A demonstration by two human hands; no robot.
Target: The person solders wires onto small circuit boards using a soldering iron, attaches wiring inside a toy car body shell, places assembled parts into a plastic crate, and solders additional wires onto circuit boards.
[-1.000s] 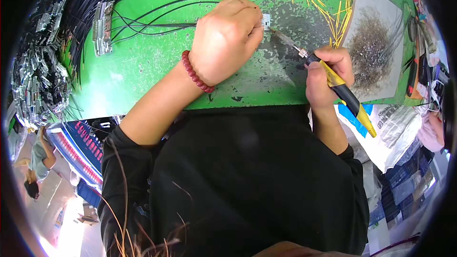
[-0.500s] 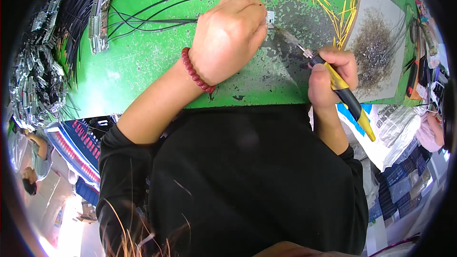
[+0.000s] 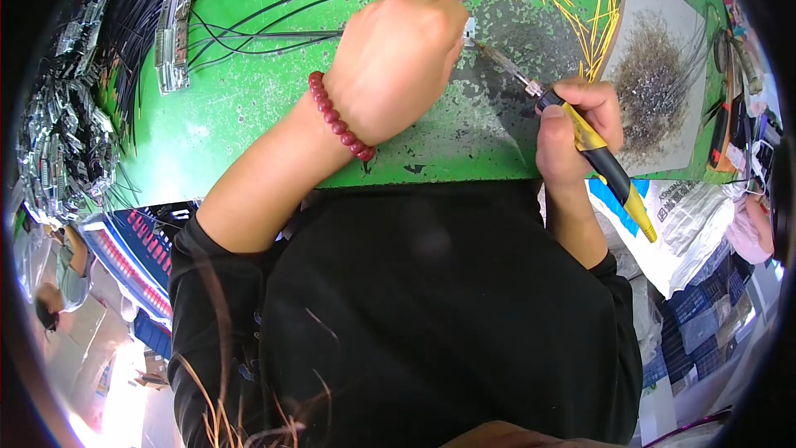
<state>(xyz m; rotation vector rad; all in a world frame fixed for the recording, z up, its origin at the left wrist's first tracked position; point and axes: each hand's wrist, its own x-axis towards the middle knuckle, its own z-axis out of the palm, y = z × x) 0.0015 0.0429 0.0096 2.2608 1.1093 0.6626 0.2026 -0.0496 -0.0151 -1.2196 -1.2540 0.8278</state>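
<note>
My right hand (image 3: 578, 129) is closed around a yellow and black soldering iron (image 3: 593, 145), its tip pointing up and left. That tip touches or nearly touches a small whitish part (image 3: 469, 31) beside my left hand. Closed and seen from the back, my left hand (image 3: 400, 58) covers most of what it grips. Several black wires (image 3: 282, 35) run into it from the left, and a bit of yellow shows at its upper edge. The wires' far ends meet a clear and silvery long part (image 3: 172, 46) lying on the green table (image 3: 249, 116).
Yellow wires (image 3: 572, 12) lie scattered at the back right. A grey board (image 3: 672, 108) with dark residue rests at the right. Bundled black wires (image 3: 153, 17) and a heap of metal-and-clear parts (image 3: 62, 133) crowd the left. Another person (image 3: 66, 274) is at the far left.
My left hand has turned slightly, its wrist shifting a little left and up. The soldering iron stays almost in place near the whitish part.
</note>
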